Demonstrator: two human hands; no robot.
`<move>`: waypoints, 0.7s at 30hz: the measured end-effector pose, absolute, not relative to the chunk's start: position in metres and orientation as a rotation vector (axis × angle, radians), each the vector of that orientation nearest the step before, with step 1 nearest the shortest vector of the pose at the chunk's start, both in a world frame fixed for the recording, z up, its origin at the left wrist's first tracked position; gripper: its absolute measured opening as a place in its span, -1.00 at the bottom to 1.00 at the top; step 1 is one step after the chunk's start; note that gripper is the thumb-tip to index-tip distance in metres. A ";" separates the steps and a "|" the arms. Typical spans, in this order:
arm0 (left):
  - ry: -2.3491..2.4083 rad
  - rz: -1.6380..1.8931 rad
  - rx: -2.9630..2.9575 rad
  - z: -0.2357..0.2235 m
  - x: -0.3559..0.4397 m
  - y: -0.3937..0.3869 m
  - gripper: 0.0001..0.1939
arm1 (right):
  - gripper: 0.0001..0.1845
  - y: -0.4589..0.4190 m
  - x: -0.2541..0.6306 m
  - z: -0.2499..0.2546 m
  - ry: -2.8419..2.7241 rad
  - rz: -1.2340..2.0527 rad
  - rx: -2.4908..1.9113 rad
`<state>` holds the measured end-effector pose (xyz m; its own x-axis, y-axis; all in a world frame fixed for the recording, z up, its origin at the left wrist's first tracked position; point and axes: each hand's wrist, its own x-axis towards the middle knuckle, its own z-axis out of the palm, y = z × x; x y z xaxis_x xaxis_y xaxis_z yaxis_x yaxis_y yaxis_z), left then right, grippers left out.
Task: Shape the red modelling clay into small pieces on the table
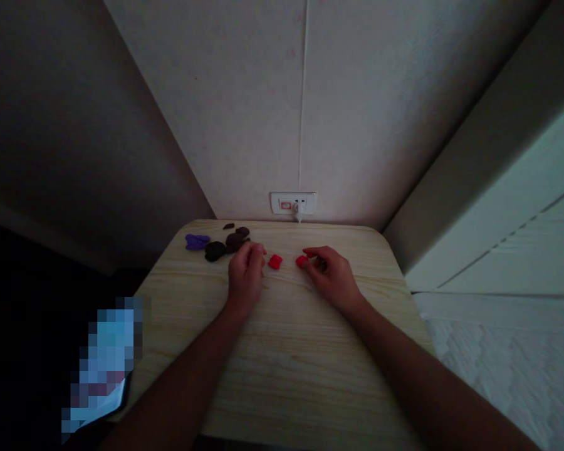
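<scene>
My right hand pinches a small red lump, seemingly modelling clay, between thumb and fingers low over the table. A second red piece, knobbly and squarish, lies on the wood between my hands. Just left of it is my left hand, its fingers curled closed; whatever they may hold is hidden. Beyond the left hand are brown lumps, partly covered by it. A black lump and a purple one lie farther left, with a small brown bit behind them.
The light wooden table has rounded far corners and meets a wall with a socket and a plugged-in white plug. A blurred-out lit screen stands at the lower left. A pale cabinet rises at the right.
</scene>
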<state>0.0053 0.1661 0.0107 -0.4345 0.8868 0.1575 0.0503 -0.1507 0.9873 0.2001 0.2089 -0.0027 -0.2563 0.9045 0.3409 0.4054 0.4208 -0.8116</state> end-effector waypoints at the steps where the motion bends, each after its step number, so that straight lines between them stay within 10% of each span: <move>1: 1.463 1.660 1.083 0.011 0.005 0.166 -0.67 | -0.69 0.209 0.200 -0.002 -1.842 0.757 -1.127; 21: 1.282 1.676 1.051 0.013 0.012 0.161 -0.77 | -0.69 0.206 0.203 0.001 -1.726 0.812 -1.158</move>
<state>0.0121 0.1613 0.0132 -0.3690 0.9160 0.1572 -0.0881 -0.2028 0.9752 0.2029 0.2058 0.0008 -0.1789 0.9349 0.3064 0.3602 0.3521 -0.8639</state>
